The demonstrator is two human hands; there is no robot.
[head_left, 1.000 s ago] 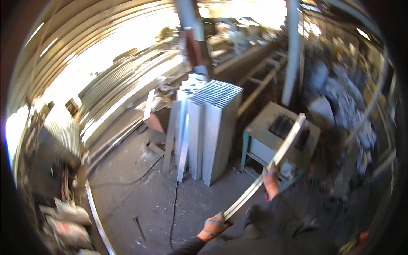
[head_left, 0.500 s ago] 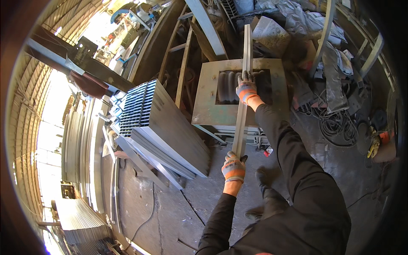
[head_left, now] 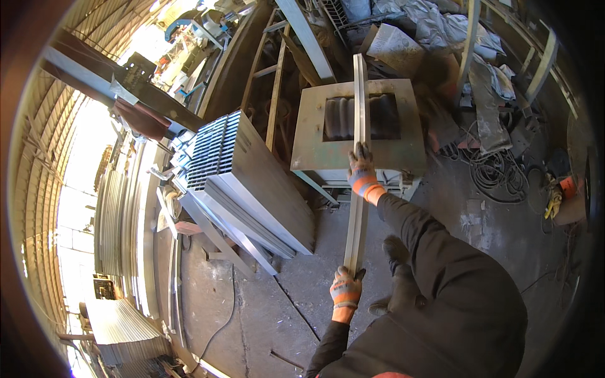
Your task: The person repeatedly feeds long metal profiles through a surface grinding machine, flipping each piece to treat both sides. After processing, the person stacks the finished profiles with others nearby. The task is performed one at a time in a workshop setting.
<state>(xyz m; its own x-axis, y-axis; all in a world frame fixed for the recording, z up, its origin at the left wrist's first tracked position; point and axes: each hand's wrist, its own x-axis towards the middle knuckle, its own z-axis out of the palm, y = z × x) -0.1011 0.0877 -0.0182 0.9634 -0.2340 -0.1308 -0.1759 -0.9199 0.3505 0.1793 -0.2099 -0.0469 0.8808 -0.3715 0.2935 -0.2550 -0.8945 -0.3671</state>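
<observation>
So, long pale metal bar (head_left: 357,227), running from near to far over the dark floor (head_left: 214,271), with both gloved hands on it. Left hand (head_left: 345,290) is at the near end, fingers wrapped around it. Right hand (head_left: 362,167) sits farther along, laid over the top; can't tell if those fingers are clamped or just resting. The far stretch passes over a worn metal worktop (head_left: 409,126), crossing the dark opening (head_left: 381,116) with ribbed, rounded stuff inside. Can't tell if the bar's touching it, tbh. Big stack of metal profiles (head_left: 268,183) leans just left of the worktop, and there's a messy cable coil (head_left: 498,176) off to the right.
</observation>
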